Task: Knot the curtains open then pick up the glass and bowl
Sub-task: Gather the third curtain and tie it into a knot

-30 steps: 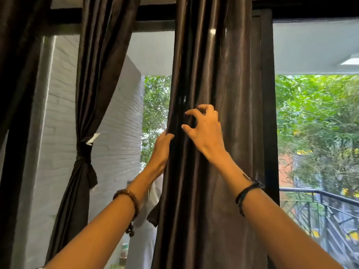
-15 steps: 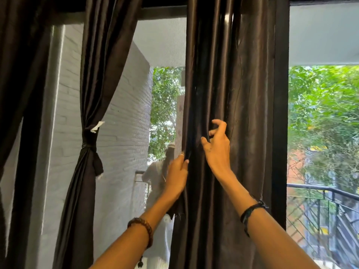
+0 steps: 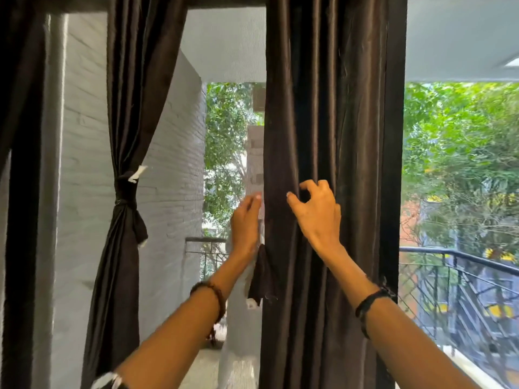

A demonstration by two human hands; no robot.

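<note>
A dark brown curtain [image 3: 331, 122] hangs straight in the middle of the window. My right hand [image 3: 316, 214] lies against its front at mid height, with curled fingers hooked into a fold. My left hand [image 3: 245, 220] is beside the curtain's left edge with straight fingers pointing up, and I cannot tell whether it touches the cloth. A loose flap of the curtain [image 3: 262, 276] hangs under that hand. A second dark curtain [image 3: 126, 197] on the left is tied in a knot at its middle. No glass or bowl is in view.
A white brick wall [image 3: 174, 192] stands behind the tied curtain. A black balcony railing [image 3: 463, 259] runs at the right, with green trees beyond. A dark window frame post [image 3: 394, 164] stands just right of the hanging curtain.
My view has shifted so the curtains sit lower and further right. My left hand has straightened and come to the curtain's left edge. My right hand has stayed curled on the folds.
</note>
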